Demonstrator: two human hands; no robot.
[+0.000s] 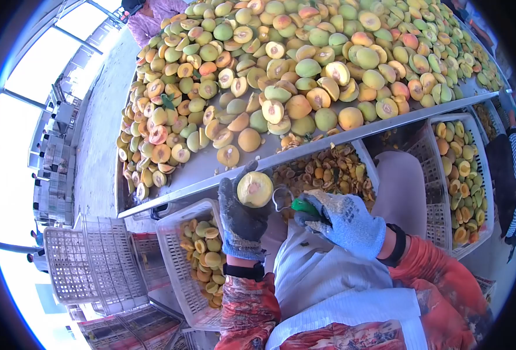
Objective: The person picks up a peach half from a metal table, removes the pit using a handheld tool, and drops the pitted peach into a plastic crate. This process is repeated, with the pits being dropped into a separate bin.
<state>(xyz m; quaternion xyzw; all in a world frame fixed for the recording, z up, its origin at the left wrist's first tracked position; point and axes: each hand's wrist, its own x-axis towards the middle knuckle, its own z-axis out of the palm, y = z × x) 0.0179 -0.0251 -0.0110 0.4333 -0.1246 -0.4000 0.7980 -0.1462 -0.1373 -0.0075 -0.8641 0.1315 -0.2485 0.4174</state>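
Observation:
My left hand [244,213], in a dirty blue-grey work glove, is closed around a peach half [254,189] with its pale cut face turned up. My right hand [344,221], gloved in light blue, grips a pitting knife by its green handle [304,206]. The knife's curved metal loop [279,199] points left toward the peach half, a small gap apart from it. Both hands are above my lap, just in front of the metal table edge [322,142]. Many halved peaches [304,69] are heaped on the table beyond them.
A crate of peach halves [170,238] stands at my left, another crate [478,175] at my right. Between them, below the table edge, a bin holds pits and scraps [328,173]. Empty crates [86,265] are stacked far left. Another person [147,20] is across the table.

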